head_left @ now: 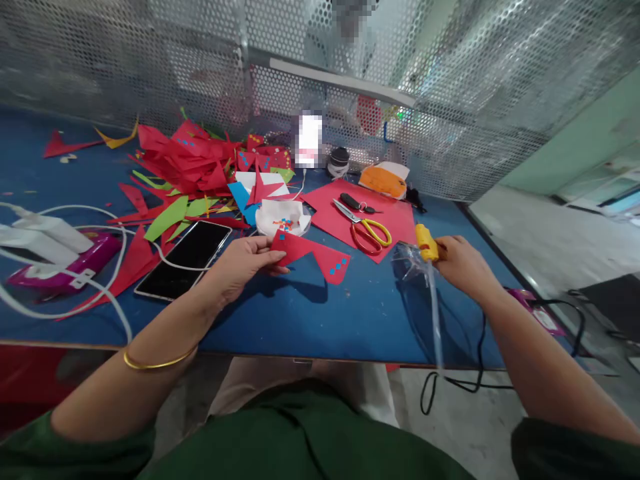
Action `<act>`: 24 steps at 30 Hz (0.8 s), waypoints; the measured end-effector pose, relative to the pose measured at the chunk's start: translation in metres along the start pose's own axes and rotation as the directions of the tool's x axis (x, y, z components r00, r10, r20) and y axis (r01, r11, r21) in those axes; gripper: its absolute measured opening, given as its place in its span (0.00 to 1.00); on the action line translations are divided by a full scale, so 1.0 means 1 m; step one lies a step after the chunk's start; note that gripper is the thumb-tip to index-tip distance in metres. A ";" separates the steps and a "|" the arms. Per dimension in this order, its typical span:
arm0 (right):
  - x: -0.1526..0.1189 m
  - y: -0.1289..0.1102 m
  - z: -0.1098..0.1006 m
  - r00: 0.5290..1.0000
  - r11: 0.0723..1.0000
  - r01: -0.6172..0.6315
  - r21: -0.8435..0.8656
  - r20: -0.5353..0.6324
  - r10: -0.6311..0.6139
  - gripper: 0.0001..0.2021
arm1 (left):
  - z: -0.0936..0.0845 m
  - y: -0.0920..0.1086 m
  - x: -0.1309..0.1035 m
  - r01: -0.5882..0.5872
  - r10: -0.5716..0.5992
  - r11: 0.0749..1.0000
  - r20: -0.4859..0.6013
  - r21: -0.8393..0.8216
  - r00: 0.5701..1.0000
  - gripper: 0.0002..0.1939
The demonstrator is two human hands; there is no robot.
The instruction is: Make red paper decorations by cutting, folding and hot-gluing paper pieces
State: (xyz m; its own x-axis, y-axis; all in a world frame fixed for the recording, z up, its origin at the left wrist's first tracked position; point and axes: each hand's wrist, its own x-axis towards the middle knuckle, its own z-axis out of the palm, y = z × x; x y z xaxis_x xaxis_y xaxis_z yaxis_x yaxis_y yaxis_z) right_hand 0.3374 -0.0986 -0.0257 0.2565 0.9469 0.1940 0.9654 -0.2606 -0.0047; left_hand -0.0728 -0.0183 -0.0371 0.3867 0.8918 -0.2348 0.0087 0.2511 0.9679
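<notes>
My left hand point(253, 257) pinches the left end of a red paper cutout point(310, 252) above the blue table. Small blue squares sit on the cutout, one near my fingers and several at its right end. In my right hand point(463, 261) is a yellow glue gun point(426, 242), with a long clear glue stick point(435, 313) hanging from it. A crumpled clear plastic piece point(413, 257) lies beside the gun. Just behind the cutout stands a round white container point(265, 217) with small orange and blue bits inside.
Scissors point(363, 223) and keys point(357, 203) lie on a red sheet point(325, 223). Red paper pieces point(195, 157) heap at the back left. A dark phone point(185, 260), white cables point(117, 273) and a purple item point(97, 257) are leftward. A perforated metal screen point(150, 80) stands behind.
</notes>
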 end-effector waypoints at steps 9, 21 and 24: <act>0.012 0.014 0.016 0.986 0.988 0.152 -0.015 0.070 -0.150 0.15 | 0.003 0.000 -0.001 0.061 -0.061 0.998 0.006 0.028 0.998 0.14; 0.026 -0.105 -0.054 0.863 0.883 0.465 0.061 -0.254 -0.437 0.13 | 0.008 0.003 -0.008 0.091 -0.094 0.995 0.135 0.026 0.986 0.04; 0.045 -0.170 -0.055 0.734 0.735 0.668 0.119 -0.270 -0.623 0.12 | 0.007 0.000 -0.007 0.090 -0.091 0.996 0.167 0.016 0.982 0.03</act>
State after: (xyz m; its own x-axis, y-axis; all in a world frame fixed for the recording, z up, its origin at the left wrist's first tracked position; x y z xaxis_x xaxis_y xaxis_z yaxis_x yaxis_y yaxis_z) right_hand 0.1827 -0.0223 0.0376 -0.4255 0.8064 0.4106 0.8863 0.4631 0.0089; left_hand -0.0692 -0.0272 -0.0350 0.5325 0.7901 -0.3037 0.0582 0.3237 0.9444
